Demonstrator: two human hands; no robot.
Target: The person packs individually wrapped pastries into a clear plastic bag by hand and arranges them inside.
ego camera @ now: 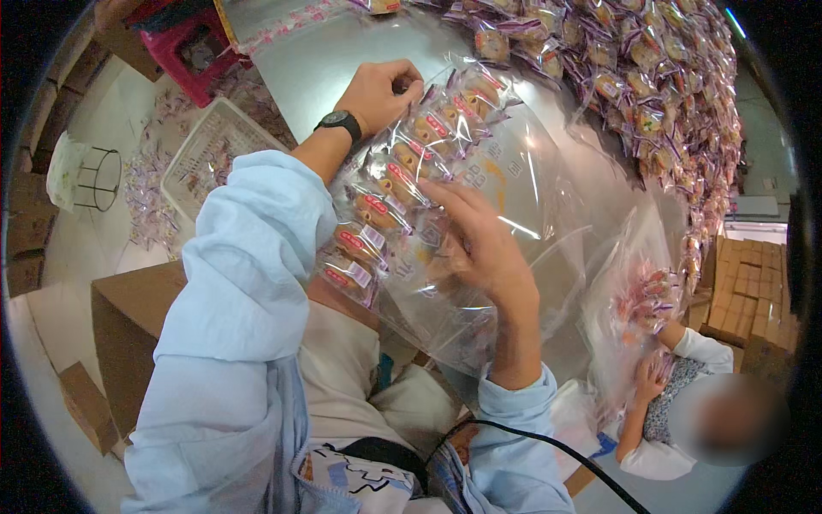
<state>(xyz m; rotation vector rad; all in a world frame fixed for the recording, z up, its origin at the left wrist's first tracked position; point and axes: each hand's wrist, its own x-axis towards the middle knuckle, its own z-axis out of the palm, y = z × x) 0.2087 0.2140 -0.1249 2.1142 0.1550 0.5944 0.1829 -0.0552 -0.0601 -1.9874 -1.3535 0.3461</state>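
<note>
A row of individually wrapped pastries (420, 149) with red labels lies in a large clear plastic bag (546, 170), running slantwise across the table before me. My left hand (380, 96), with a black watch at the wrist, is at the far left edge of the row. Its thumb and forefinger are curled together; whether they pinch the plastic is hidden. My right hand (478, 238) lies over the bag, fingers stretched toward the middle of the row and nothing gripped. Clear film shows around its palm, and I cannot tell if the hand is inside or on top.
A large heap of wrapped pastries (642, 83) covers the table's (308, 70) far right. At right another person's hand (652, 379) handles a filled bag. Left stand a white plastic basket (241, 125), a red stool (183, 48) and a cardboard box (128, 334). A black cable (546, 437) crosses low.
</note>
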